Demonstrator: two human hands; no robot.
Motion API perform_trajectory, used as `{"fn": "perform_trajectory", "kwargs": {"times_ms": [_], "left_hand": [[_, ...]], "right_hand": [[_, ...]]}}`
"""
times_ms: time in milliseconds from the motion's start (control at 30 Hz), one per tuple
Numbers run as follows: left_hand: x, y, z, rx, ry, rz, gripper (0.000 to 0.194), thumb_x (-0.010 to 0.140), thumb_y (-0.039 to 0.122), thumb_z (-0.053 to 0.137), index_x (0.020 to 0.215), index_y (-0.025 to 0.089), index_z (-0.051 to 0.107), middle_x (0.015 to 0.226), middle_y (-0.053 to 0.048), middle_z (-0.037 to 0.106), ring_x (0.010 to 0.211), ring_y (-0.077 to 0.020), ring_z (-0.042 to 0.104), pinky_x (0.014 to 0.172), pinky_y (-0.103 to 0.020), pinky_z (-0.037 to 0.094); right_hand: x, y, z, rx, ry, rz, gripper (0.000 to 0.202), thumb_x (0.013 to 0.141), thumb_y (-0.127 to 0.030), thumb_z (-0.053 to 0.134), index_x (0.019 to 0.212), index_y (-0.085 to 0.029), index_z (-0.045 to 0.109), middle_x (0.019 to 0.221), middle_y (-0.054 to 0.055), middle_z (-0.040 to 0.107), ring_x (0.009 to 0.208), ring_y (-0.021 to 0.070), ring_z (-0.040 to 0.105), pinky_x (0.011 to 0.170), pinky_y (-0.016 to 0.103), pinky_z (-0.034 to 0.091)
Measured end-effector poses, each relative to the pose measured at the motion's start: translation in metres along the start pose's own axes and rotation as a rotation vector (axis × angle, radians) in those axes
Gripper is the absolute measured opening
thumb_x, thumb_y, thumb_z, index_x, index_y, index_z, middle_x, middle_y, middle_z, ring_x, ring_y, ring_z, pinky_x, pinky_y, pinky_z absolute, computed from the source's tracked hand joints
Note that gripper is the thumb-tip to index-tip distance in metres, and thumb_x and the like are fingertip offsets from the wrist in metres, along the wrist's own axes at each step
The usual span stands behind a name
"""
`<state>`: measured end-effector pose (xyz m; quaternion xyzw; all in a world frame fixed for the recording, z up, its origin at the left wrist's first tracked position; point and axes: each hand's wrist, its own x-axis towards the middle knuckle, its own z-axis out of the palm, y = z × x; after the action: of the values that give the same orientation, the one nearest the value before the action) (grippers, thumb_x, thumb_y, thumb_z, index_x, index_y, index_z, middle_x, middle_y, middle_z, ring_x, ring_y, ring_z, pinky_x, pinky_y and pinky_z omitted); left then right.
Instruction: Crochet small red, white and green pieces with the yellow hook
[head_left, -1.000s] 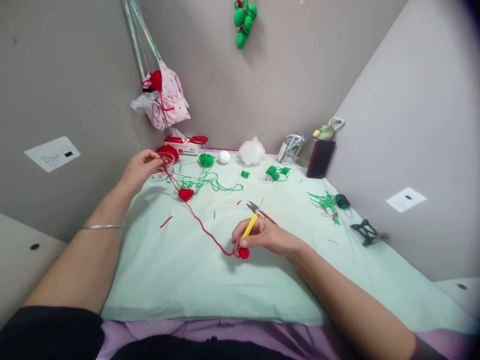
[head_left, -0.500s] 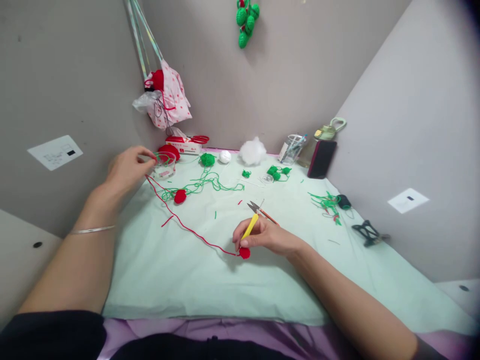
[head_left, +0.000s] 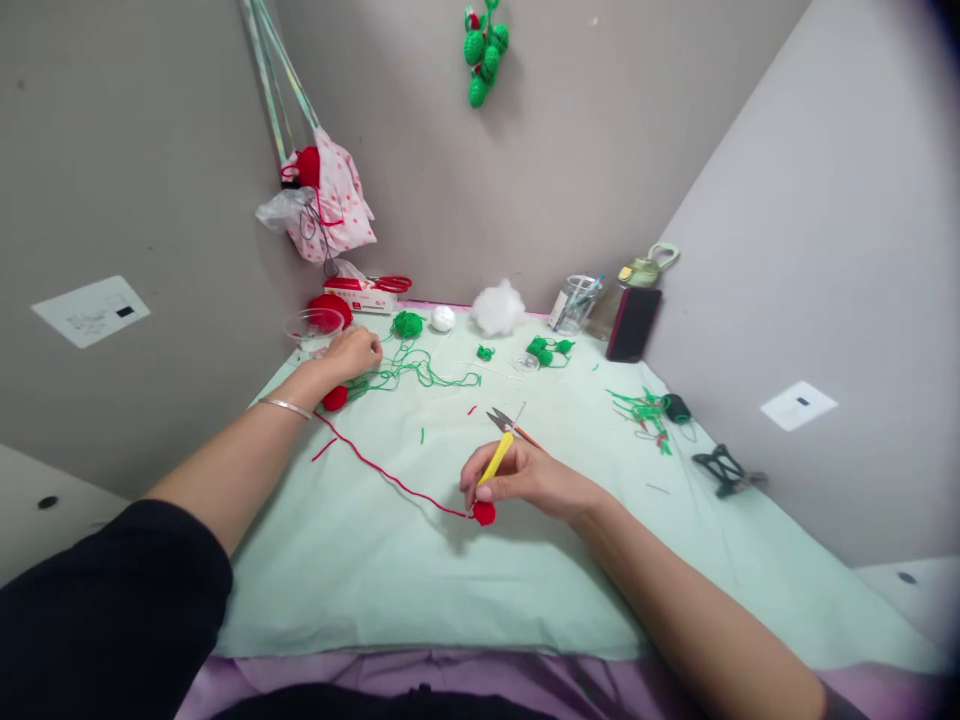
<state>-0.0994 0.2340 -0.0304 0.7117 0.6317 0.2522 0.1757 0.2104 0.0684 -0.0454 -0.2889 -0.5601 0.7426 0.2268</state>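
The right hand (head_left: 529,482) is grasping a yellow-handled crochet hook (head_left: 496,456); just below its fingers (head_left: 471,474) is sitting a round red yarn piece (head_left: 484,514), likely light, soft, best pinched edgewise. Whether the left hand (head_left: 351,354), near a green yarn ball (head_left: 408,325), is holding anything cannot be told.

A black left sleeve (head_left: 120,600) is ending in a straight edge behind the left forearm (head_left: 240,465). A thin, silver-coloured bangle (head_left: 286,407) is encircling that forearm. A dark right sleeve (head_left: 841,706) is partly showing. Black clothing (head_left: 360,703) is appearing below. The left hand (head_left: 354,354) and right hand (head_left: 521,478) are showing bare.
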Motion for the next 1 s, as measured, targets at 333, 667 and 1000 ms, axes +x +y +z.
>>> {"fn": "perform_trajectory", "kwargs": {"times_ms": [333, 667, 1000], "left_hand": [[-0.076, 0.052, -0.049, -0.491, 0.168, 0.047, 0.029, 0.083, 0.047, 0.067, 0.095, 0.02, 0.073, 0.098, -0.006, 0.077, 0.09, -0.0243, 0.074, 0.078, -0.036, 0.06], [-0.213, 0.109, 0.004, -0.708, -0.261, 0.272, 0.009, 0.092, 0.032, 0.069, 0.086, 0.026, 0.07, 0.137, -0.007, 0.069, 0.137, -0.0311, 0.059, 0.114, -0.049, 0.05], [-0.237, 0.101, 0.034, -0.451, -0.187, 0.517, 0.015, 0.099, 0.016, 0.057, 0.1, 0.025, 0.068, 0.137, -0.007, 0.065, 0.132, -0.0231, 0.062, 0.101, -0.034, 0.055]], "right_hand": [[-0.01, -0.014, 0.018, 0.242, 0.053, -0.075, 0.026, 0.075, -0.032, 0.092, 0.089, -0.015, 0.079, 0.075, 0.003, 0.077, 0.057, 0.0089, 0.065, 0.056, 0.021, 0.056], [-0.038, -0.009, 0.071, 0.497, 0.213, -0.05, 0.028, 0.078, -0.033, 0.089, 0.096, -0.014, 0.08, 0.071, -0.001, 0.069, 0.051, 0.0064, 0.062, 0.047, 0.017, 0.053], [-0.037, 0.021, 0.078, 0.5, 0.46, -0.081, 0.03, 0.068, -0.034, 0.095, 0.077, -0.015, 0.074, 0.06, -0.002, 0.07, 0.044, 0.0082, 0.062, 0.042, 0.017, 0.053]]}}
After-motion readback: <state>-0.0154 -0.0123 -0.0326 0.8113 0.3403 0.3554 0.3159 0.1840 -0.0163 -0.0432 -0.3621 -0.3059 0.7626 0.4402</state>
